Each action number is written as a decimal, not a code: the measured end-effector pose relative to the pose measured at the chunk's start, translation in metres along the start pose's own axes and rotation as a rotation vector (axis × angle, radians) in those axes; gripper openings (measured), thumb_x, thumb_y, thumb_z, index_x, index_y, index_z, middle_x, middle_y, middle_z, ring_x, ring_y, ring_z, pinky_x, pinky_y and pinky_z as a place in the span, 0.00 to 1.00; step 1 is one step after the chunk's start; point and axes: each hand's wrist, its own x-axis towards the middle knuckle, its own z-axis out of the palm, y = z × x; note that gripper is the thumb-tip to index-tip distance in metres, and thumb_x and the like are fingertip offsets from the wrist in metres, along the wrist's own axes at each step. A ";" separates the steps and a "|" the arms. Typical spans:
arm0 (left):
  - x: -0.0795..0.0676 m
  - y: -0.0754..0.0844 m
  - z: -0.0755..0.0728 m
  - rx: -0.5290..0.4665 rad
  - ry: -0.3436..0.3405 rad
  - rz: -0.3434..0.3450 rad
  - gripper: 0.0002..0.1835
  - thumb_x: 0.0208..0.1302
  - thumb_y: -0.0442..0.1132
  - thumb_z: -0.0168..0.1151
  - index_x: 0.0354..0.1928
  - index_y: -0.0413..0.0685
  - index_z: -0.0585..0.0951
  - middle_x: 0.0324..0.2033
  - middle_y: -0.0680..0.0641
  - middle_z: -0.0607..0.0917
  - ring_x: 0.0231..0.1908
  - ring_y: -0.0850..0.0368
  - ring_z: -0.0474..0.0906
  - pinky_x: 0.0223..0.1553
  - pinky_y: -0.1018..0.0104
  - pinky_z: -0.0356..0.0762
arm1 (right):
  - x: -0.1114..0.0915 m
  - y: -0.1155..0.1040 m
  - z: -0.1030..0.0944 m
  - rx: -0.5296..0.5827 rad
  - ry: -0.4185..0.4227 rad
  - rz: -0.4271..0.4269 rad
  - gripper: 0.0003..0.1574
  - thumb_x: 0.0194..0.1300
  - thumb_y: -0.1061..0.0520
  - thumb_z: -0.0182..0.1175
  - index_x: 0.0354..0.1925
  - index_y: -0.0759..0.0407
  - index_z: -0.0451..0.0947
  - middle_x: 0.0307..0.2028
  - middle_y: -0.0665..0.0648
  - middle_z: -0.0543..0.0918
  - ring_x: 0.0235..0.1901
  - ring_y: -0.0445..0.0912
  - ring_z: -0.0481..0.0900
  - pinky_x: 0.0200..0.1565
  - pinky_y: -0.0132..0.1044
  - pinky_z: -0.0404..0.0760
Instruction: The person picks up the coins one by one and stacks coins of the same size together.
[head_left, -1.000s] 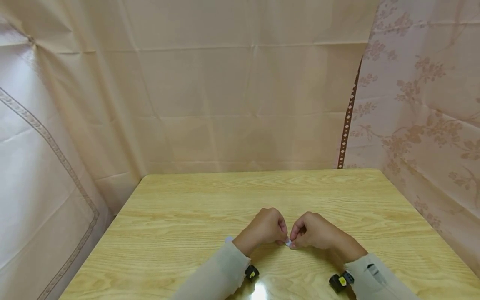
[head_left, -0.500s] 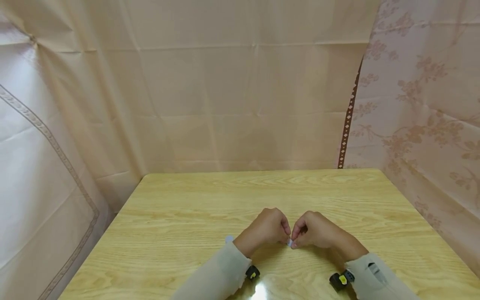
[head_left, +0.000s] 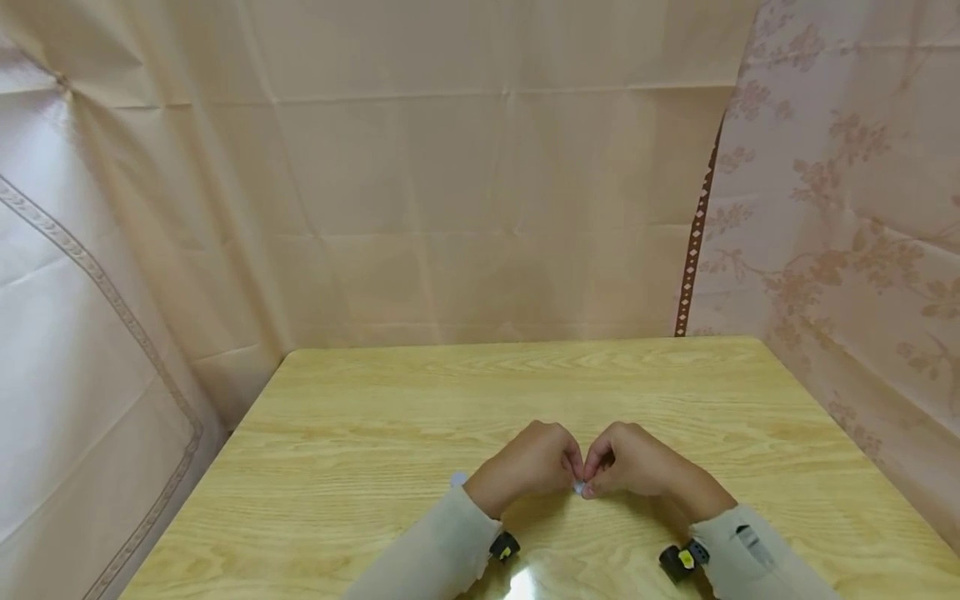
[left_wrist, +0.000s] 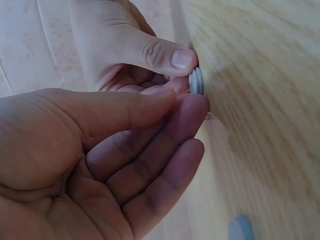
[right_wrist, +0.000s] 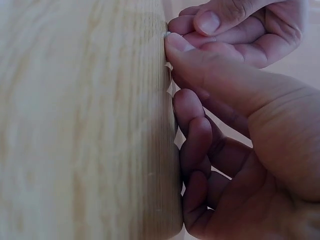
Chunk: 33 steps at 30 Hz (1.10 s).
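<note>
Two thin pale blue-grey round discs [left_wrist: 196, 81], laid face to face, stand on edge just above the wood in the left wrist view. My right hand [head_left: 636, 460] pinches them between thumb and forefinger. From the other side my left hand [head_left: 536, 457] meets them with bent thumb and forefinger, its fingertips at the discs' lower edge. The hands nearly touch over the tabletop. In the right wrist view, only a sliver of the discs [right_wrist: 167, 35] shows past the right thumb. Another pale disc [head_left: 458, 478] lies on the table beside the left wrist.
The wood-grain table [head_left: 390, 417] reaches back to a beige curtain [head_left: 465, 208]. Patterned cloth [head_left: 847, 208] hangs at the right and more at the left. Black wrist cameras [head_left: 677, 565] sit under both sleeves.
The left hand has shifted slightly right, closer to the right hand, so less of the discs shows between them. The right hand and the loose disc have stayed nearly in place.
</note>
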 end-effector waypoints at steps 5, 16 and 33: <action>-0.004 0.006 -0.002 0.077 -0.023 0.020 0.12 0.57 0.25 0.66 0.30 0.51 0.90 0.26 0.61 0.86 0.24 0.69 0.72 0.28 0.77 0.73 | -0.001 -0.002 -0.001 0.013 -0.009 0.008 0.08 0.54 0.53 0.80 0.27 0.48 0.88 0.25 0.46 0.88 0.24 0.36 0.79 0.27 0.30 0.78; -0.003 -0.003 -0.002 -0.085 -0.034 -0.020 0.12 0.59 0.24 0.66 0.30 0.50 0.89 0.26 0.58 0.88 0.24 0.67 0.75 0.27 0.74 0.75 | -0.001 -0.001 0.002 -0.005 0.004 0.005 0.08 0.54 0.53 0.80 0.27 0.47 0.88 0.26 0.44 0.87 0.24 0.35 0.77 0.27 0.30 0.78; -0.003 -0.012 -0.013 -0.201 -0.063 -0.088 0.10 0.63 0.24 0.62 0.31 0.46 0.87 0.27 0.54 0.88 0.25 0.61 0.81 0.27 0.70 0.77 | 0.001 -0.003 0.002 -0.025 -0.015 0.021 0.09 0.54 0.51 0.80 0.25 0.47 0.87 0.24 0.45 0.86 0.23 0.36 0.75 0.26 0.31 0.76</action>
